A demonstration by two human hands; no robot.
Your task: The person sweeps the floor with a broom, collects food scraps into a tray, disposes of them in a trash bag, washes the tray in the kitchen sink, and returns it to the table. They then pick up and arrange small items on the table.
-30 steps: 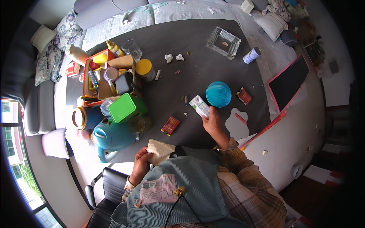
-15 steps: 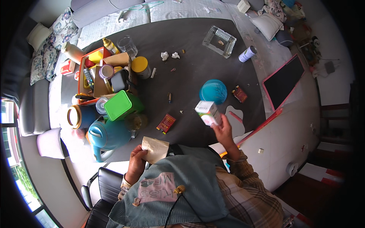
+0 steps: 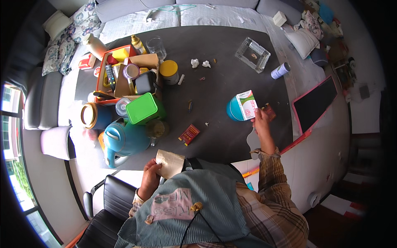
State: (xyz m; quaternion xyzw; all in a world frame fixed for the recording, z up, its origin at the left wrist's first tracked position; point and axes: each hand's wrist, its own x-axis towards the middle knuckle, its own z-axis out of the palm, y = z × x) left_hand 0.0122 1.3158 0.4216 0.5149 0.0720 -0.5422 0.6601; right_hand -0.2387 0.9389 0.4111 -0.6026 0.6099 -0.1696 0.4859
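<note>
A white carton with green and red print (image 3: 247, 104) is pinched in my right hand (image 3: 261, 123). The carton is held over a blue round bowl-like thing (image 3: 234, 109) and covers part of it. Beyond my fingers lies a small red box (image 3: 269, 111), partly hidden. Under my wrist shows a whitish flat board (image 3: 252, 142). My left hand (image 3: 152, 168) grips a beige piece of paper (image 3: 170, 163) at the near table edge. Another small red box (image 3: 189, 134) lies on the table between my hands.
At the left stand a blue kettle (image 3: 120, 142), a green box (image 3: 142, 108), an orange box of sundries (image 3: 100, 78) and a yellow-lidded jar (image 3: 169, 71). A glass ashtray (image 3: 253, 54), a purple-white can (image 3: 280, 70) and a pink-framed board (image 3: 315, 103) are at the right.
My right hand has moved right and away from me, bringing the white carton over the blue bowl-like thing and turning it. My left hand still holds the paper. The view has shifted slightly.
</note>
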